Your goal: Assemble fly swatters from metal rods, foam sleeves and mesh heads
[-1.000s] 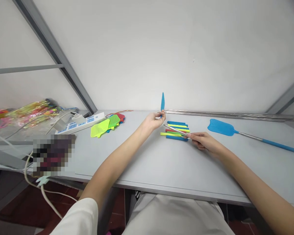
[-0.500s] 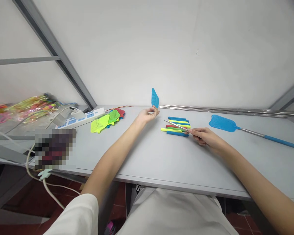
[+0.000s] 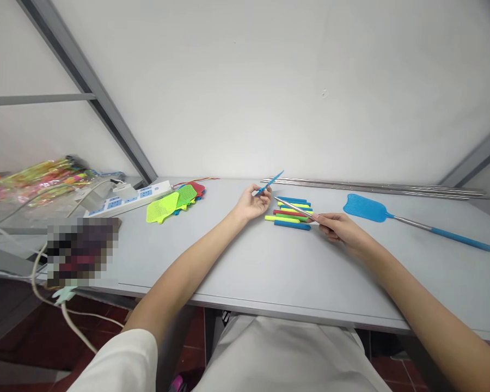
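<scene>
My left hand [image 3: 255, 201] pinches a blue fly swatter head [image 3: 274, 179], which is tilted so that it shows nearly edge-on. Between the fingers and thumb of my right hand [image 3: 330, 226] is a thin metal rod [image 3: 291, 206], its free end pointing up and left toward my left hand. The rod and the swatter head look apart. Below the rod lie several coloured handle tubes [image 3: 293, 224] in blue, yellow, red and green. To the right rests a fly swatter [image 3: 366, 208] with a blue head, metal shaft and blue grip.
Loose swatter heads [image 3: 163, 207] in yellow, green, blue and red overlap on the left of the table [image 3: 245, 272]. Behind them is a white power strip [image 3: 128, 201] with cables. A bundle of metal rods [image 3: 375, 187] lies along the wall. Plastic-wrapped goods [image 3: 44, 179] sit far left.
My left hand has turned palm-up and come slightly nearer, tipping the blue swatter head from upright to a rightward slant. My right hand keeps the rod in about the same place.
</scene>
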`<action>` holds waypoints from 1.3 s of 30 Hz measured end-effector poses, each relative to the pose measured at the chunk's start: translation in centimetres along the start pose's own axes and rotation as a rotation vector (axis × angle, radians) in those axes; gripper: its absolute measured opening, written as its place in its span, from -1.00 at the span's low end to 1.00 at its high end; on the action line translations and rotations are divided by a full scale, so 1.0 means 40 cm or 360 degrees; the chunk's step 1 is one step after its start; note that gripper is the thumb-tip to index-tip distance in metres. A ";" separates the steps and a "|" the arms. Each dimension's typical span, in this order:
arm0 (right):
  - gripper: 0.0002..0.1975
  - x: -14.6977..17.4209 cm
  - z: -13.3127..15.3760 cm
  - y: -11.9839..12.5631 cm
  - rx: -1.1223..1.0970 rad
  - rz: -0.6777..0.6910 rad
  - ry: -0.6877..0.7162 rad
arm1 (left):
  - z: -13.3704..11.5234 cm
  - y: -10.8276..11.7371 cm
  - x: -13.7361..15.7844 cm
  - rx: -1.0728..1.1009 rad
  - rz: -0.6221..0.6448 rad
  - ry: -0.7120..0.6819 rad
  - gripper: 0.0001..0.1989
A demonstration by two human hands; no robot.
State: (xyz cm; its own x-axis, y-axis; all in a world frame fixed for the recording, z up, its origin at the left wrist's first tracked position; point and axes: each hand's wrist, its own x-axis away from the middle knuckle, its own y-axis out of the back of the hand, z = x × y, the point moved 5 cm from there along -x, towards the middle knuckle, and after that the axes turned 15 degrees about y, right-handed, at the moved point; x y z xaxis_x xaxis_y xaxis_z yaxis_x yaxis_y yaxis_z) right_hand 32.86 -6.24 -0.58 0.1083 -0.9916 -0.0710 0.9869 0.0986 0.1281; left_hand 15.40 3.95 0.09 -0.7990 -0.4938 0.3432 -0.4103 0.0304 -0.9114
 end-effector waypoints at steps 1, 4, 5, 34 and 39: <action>-0.61 0.001 0.002 -0.001 0.0000 0.0006 0.0003 | 0.005 -0.005 0.003 -0.0044 0.0015 -0.0001 -0.86; -0.61 0.002 0.005 -0.001 0.0005 0.0004 0.0007 | 0.012 -0.015 0.007 -0.0157 0.0041 -0.0041 -0.90; -0.60 0.001 0.005 0.000 0.0008 0.0001 0.0005 | 0.012 -0.015 0.007 -0.0185 0.0044 -0.0064 -0.92; -0.67 0.004 0.050 -0.015 -0.0064 0.0002 0.0286 | 0.038 -0.106 0.104 -0.0189 0.0047 -0.0003 -0.85; -0.66 0.007 0.055 -0.019 -0.0054 0.0019 0.0297 | 0.056 -0.120 0.118 -0.0286 0.0141 -0.0043 -0.83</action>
State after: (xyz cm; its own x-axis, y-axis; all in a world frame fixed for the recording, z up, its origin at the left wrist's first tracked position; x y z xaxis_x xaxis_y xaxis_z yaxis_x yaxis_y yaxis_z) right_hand 31.89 -6.77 1.47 0.1370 -0.9578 -0.2526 0.9885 0.1158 0.0970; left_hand 14.59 -0.49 5.59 -0.8243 -0.5056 0.2547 -0.4126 0.2285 -0.8818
